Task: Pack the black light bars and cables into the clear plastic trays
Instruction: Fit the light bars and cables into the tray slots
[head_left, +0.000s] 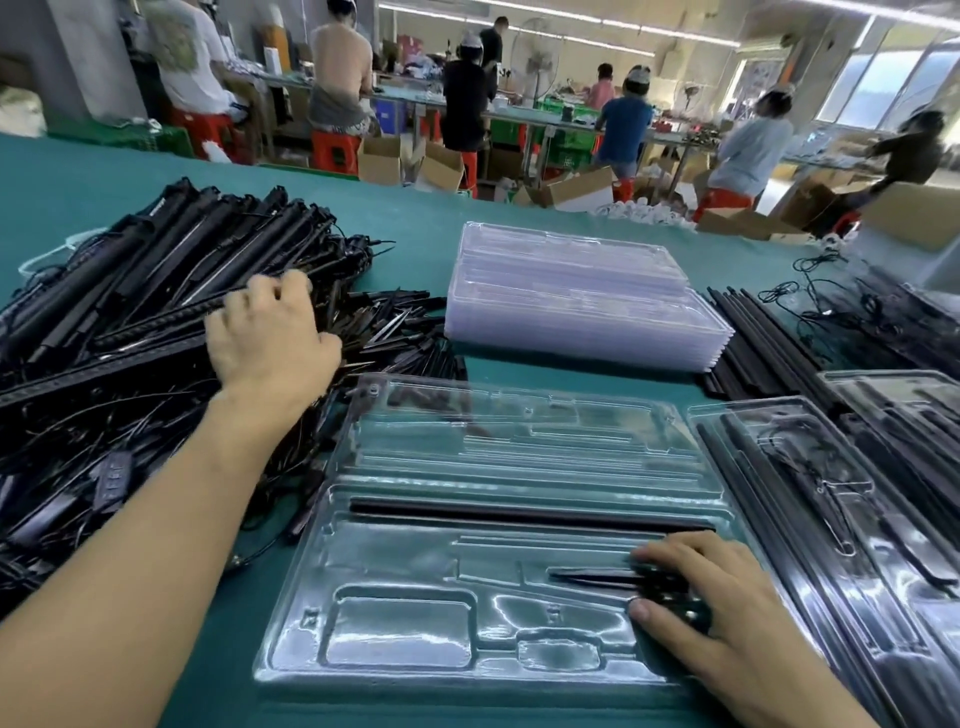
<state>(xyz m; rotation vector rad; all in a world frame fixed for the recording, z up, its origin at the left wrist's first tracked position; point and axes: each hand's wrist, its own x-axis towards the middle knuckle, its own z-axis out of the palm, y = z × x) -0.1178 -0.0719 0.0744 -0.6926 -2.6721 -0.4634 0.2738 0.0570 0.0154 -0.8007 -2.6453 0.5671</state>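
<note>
One open tray (one bar inside), one tray stack.

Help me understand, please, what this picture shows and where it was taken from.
There is no machine: a person packs by hand, and the single picture comes from a camera on their head, looking down. The left hand reaches into a pile of black light bars and cables; whether it grips one is unclear. The right hand pinches a small black part in the open clear tray, which already holds one light bar. On the green table also lie a stack of empty trays, loose black bars and packed trays.
</note>
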